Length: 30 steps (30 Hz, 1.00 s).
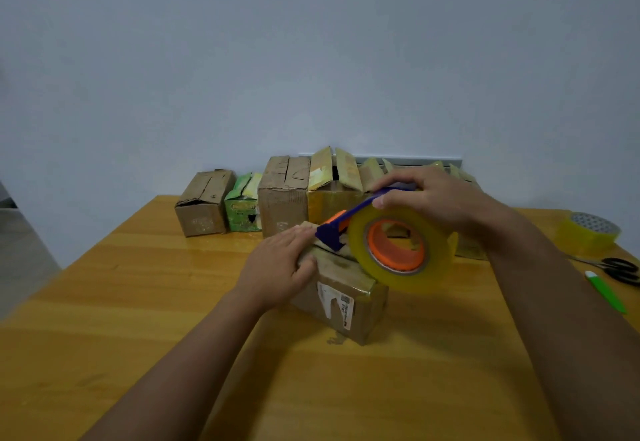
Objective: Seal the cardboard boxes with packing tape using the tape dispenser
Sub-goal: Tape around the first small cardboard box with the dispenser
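Small worn cardboard box [341, 297] w/ torn label sits mid glossy wooden tabletop [138, 302]. Left hand [277, 264] lies flat on its top, fingers spread, gripping nothing. Right hand [436, 201] has its grip closed over the blue-orange tape dispenser [374, 233] w/ a round yellowish tape roll, blade end on box top. Creased boxes [284, 195] line the wall.

wooden table [138, 302] carries a cardboard box [346, 305]; behind it a box row [242, 205]; right of it, spare tape roll [588, 233], scissors [620, 269], green cutter [606, 291].

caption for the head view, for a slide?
Right hand runs tape dispenser along top seam of cardboard box while left hand steadies it.
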### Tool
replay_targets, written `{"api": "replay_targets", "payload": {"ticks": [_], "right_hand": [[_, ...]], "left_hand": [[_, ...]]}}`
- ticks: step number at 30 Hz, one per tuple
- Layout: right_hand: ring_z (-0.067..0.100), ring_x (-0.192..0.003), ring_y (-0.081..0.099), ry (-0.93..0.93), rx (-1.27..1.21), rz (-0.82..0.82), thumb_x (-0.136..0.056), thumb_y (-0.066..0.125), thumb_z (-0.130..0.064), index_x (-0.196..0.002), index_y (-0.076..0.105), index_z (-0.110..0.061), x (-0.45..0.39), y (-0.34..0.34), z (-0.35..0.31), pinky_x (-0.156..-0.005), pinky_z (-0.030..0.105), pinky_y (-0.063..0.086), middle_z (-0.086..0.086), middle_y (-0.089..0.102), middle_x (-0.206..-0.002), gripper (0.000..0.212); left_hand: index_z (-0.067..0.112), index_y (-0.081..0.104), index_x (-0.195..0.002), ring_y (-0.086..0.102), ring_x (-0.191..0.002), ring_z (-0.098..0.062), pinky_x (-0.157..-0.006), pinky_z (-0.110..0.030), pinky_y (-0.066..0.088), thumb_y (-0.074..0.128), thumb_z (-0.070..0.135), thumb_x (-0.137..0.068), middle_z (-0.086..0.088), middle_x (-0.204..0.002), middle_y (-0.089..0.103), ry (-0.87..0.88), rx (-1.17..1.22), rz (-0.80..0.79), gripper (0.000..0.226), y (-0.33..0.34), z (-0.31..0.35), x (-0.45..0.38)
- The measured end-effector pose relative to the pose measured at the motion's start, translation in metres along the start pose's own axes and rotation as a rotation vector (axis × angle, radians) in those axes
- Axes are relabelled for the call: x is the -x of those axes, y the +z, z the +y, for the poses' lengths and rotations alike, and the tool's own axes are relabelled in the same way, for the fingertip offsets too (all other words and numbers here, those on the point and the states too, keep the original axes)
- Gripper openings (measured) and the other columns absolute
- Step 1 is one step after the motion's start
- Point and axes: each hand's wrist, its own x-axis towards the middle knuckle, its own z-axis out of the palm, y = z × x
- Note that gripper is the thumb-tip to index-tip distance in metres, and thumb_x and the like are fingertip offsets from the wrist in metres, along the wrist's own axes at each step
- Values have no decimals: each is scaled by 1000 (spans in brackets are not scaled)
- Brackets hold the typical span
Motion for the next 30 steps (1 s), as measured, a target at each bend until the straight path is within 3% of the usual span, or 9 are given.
{"api": "replay_targets", "payload": {"ticks": [4,7,10,22,24,27,30], "right_hand": [[10,-97,59,30,-71,15,-83,72,-44,-103,70,-40,24,-8,12,-82,33,54,-14,63,-105,21],[11,-98,58,60,-83,26,-73,68,-58,-104,66,-48,41,1,21,-84,38,54,-10,58,-112,33],[8,-101,57,56,-88,59,-71,64,-58,-106,65,-50,58,0,32,-89,41,52,-16,59,-114,36],[-5,-100,56,9,-179,282,-74,65,-49,-110,64,-45,98,26,56,-75,12,45,-25,61,-109,36],[-4,-100,57,2,-188,293,-74,66,-50,-112,65,-42,101,32,58,-76,12,45,-26,61,-109,39],[0,-99,59,-1,-225,327,-69,62,-59,-112,66,-40,103,38,60,-77,12,47,-23,62,-109,47],[2,-97,60,-5,-259,348,-68,61,-60,-112,65,-40,105,43,61,-76,14,48,-21,63,-108,49]], "left_hand": [[27,39,-147,34,-140,-11,-109,-28,25,20,51,-89,3,-149,44,-14,-13,-17,66,1,3,-2],[26,39,-147,33,-141,-11,-111,-31,25,18,52,-88,3,-151,41,-20,-25,-32,68,0,3,-1],[27,38,-148,30,-142,-11,-113,-33,23,15,53,-87,3,-153,38,-29,-34,-57,70,-1,4,-1],[41,17,-151,6,-148,-7,-118,-31,-4,5,52,-89,6,-160,17,-12,-77,-132,64,-5,11,-1],[41,18,-150,12,-147,-6,-118,-30,1,10,47,-91,7,-159,24,27,-58,-122,60,-6,17,-2],[37,27,-150,29,-142,-11,-114,-34,22,27,35,-97,6,-153,38,28,21,-90,53,-6,28,-2],[31,34,-148,24,-144,-12,-114,-30,19,26,41,-97,4,-154,37,6,32,-109,53,-4,29,-2]]}}
